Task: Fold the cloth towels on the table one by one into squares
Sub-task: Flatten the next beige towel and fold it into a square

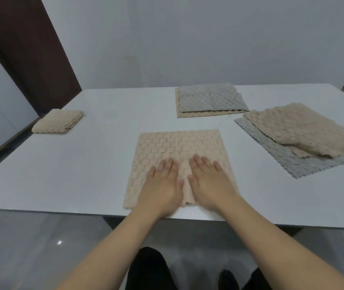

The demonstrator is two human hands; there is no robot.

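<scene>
A beige textured towel (179, 146) lies spread flat on the white table (95, 160), near its front edge. My left hand (163, 186) and my right hand (210, 183) press side by side on its near half, palms down, fingers straight. A small beige towel (59, 122), folded into a thick square, sits at the far left edge. A grey towel on a beige one (210, 100) lies at the back. On the right, a rumpled beige towel (301, 130) rests on a flat grey towel (305, 164).
The table stands against a pale wall (188, 38). A dark brown door frame (30, 49) rises at the far left. Below the table's front edge are a grey floor (30, 248) and my dark-clothed legs (152, 268).
</scene>
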